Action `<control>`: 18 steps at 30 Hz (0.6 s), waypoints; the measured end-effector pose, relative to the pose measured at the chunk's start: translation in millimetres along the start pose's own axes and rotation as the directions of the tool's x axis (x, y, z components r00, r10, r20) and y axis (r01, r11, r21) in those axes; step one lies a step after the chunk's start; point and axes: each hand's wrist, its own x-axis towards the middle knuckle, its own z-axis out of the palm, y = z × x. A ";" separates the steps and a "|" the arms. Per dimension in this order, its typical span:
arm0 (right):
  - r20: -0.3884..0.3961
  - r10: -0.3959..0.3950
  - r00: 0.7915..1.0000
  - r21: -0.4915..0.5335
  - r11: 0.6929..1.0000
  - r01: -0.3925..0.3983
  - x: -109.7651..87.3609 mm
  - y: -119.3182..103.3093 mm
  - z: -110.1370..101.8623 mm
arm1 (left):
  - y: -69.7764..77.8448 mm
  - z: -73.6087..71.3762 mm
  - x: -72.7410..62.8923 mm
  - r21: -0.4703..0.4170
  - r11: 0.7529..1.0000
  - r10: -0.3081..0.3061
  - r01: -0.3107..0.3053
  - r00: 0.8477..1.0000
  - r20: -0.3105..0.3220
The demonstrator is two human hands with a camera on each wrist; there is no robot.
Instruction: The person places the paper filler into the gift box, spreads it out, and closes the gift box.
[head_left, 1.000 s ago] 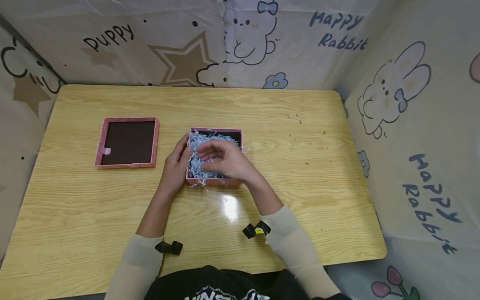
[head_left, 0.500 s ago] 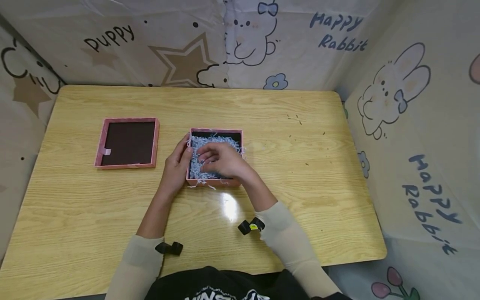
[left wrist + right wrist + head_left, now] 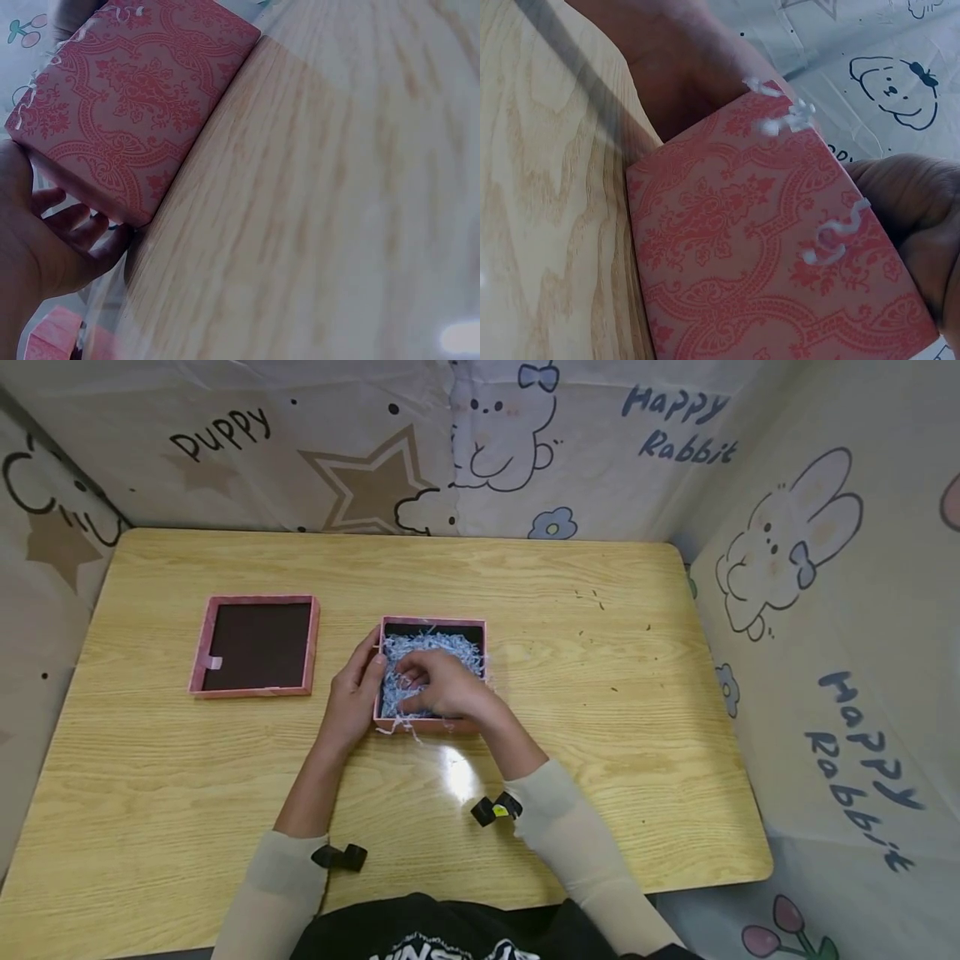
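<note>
A pink patterned box (image 3: 431,727) sits on the table, filled with pale blue shredded paper (image 3: 446,642). My left hand (image 3: 352,689) holds the box's left wall, its thumb at the rim and its fingers along the outside. In the left wrist view, the fingers (image 3: 71,217) lie bent against that wall. My right hand (image 3: 446,685) is over the filling, fingertips down in the shreds and thumb spread apart from the fingers. The right wrist view shows the box's front (image 3: 735,232), with curly white strips (image 3: 836,232) hanging over its edge; the right fingertips are hidden behind it.
The box's lid (image 3: 258,647) lies to the left, black inside facing up, with a small pale tab on its left edge. Dark small bits (image 3: 588,597) are scattered over the right part of the wooden table (image 3: 600,735). Printed cloth walls (image 3: 600,468) stand around it.
My right hand has shifted slightly toward the front and lower into the shredded paper. The paper lies flatter, with more black interior showing at the back. My left hand stays on the box.
</note>
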 end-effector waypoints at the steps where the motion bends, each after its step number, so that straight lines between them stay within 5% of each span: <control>1: 0.003 0.000 1.000 -0.013 1.000 0.000 -0.2 -0.3 0.0 | -0.5 -0.1 0.4 0.004 1.000 0.003 -0.003 1.000 0.001; 8: -0.045 -0.043 0.998 0.035 0.998 0.044 -6.6 4.7 2.0 | -1.9 -0.1 -0.8 0.015 1.000 -0.006 0.006 1.000 0.004; 18: -0.154 -0.235 0.960 0.189 0.946 0.262 -28.0 1.5 -12.9 | -1.0 -0.2 -0.5 0.013 1.000 -0.018 0.018 1.000 0.013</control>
